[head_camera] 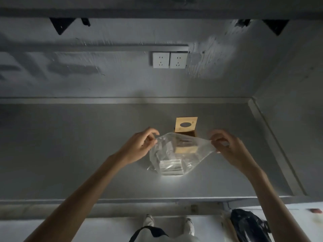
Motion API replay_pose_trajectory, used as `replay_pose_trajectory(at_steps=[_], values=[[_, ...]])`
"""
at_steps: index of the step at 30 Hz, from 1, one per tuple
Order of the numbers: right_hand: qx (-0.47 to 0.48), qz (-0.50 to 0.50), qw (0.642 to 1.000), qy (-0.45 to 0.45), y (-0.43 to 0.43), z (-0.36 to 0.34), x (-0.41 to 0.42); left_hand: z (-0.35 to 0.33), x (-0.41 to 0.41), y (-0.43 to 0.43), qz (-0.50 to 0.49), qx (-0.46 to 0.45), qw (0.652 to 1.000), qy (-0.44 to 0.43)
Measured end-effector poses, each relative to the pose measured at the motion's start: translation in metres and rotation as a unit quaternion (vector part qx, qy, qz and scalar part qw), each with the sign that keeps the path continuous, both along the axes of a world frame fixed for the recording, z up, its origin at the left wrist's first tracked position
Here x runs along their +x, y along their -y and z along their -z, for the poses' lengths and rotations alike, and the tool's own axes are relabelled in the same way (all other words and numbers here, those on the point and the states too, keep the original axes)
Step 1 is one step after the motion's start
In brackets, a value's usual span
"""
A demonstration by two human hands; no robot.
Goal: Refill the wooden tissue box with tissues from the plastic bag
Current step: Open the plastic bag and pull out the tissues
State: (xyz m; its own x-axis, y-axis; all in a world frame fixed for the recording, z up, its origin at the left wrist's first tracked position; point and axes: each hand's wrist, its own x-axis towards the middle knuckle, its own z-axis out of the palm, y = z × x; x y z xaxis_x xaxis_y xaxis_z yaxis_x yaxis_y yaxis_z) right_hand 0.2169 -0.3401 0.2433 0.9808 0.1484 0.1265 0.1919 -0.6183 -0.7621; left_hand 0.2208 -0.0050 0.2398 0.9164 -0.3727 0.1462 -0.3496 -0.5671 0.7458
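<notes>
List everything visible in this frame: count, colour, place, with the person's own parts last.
counter: 1, grey, fills mid frame
wooden box: 1, tan, lid with oval hole raised, behind the bag
plastic bag: 1, clear, stretched between both hands above the counter
tissues: 1 stack, white, in the bag's bottom
sockets: 2, white, on back wall
brackets: 2, black, top corners
dark bag: 1, black, floor at lower right
shoes: 2, white, floor
left hand: pinching bag's left edge
right hand: pinching bag's right edge
</notes>
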Motion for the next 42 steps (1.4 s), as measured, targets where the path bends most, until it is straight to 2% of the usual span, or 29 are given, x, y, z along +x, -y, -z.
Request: replay_pose_trajectory(at_steps=[5, 8, 10, 13, 15, 17, 21, 25, 30, 35, 38, 40, 42], values=[[0.014, 0.05, 0.998, 0.023, -0.002, 0.008, -0.009, 0.004, 0.01, -0.004, 0.046, -0.071, 0.996, 0.015], [0.008, 0.028, 0.994, 0.105, -0.002, 0.002, -0.012, 0.002, 0.016, -0.008, 0.056, -0.079, 0.995, 0.032], [-0.02, 0.0, 0.989, 0.146, -0.005, 0.0, -0.012, 0.002, 0.017, -0.006, 0.079, -0.042, 0.992, 0.085], [-0.113, 0.006, 0.981, 0.16, -0.005, 0.011, -0.009, 0.003, 0.017, -0.002, 0.102, 0.106, 0.982, 0.119], [-0.154, 0.04, 0.977, 0.143, -0.006, 0.015, -0.008, 0.005, 0.015, 0.001, 0.079, 0.196, 0.969, 0.126], [-0.18, 0.072, 0.973, 0.124, -0.008, 0.019, -0.007, 0.004, 0.01, 0.008, 0.038, 0.227, 0.965, 0.125], [-0.177, 0.109, 0.975, 0.077, -0.018, 0.017, -0.002, 0.003, 0.007, 0.02, -0.031, 0.244, 0.964, 0.105], [-0.165, 0.119, 0.979, 0.032, -0.033, 0.011, 0.003, 0.006, 0.009, 0.03, -0.051, 0.209, 0.975, 0.048], [-0.116, 0.034, 0.993, 0.012, -0.016, 0.017, 0.005, 0.0, 0.008, 0.028, -0.054, 0.135, 0.989, 0.002], [-0.153, -0.086, 0.983, -0.051, 0.008, 0.015, -0.018, 0.004, -0.013, 0.03, -0.033, 0.134, 0.99, 0.025], [-0.163, -0.061, 0.985, 0.012, 0.007, 0.005, -0.025, 0.011, -0.025, 0.036, -0.024, 0.113, 0.993, 0.031], [-0.166, -0.026, 0.979, 0.113, -0.007, -0.014, -0.03, 0.012, -0.029, 0.039, -0.022, 0.108, 0.993, 0.043], [-0.12, -0.024, 0.978, 0.171, -0.035, -0.036, -0.037, 0.011, -0.032, 0.042, -0.019, 0.115, 0.992, 0.053]])
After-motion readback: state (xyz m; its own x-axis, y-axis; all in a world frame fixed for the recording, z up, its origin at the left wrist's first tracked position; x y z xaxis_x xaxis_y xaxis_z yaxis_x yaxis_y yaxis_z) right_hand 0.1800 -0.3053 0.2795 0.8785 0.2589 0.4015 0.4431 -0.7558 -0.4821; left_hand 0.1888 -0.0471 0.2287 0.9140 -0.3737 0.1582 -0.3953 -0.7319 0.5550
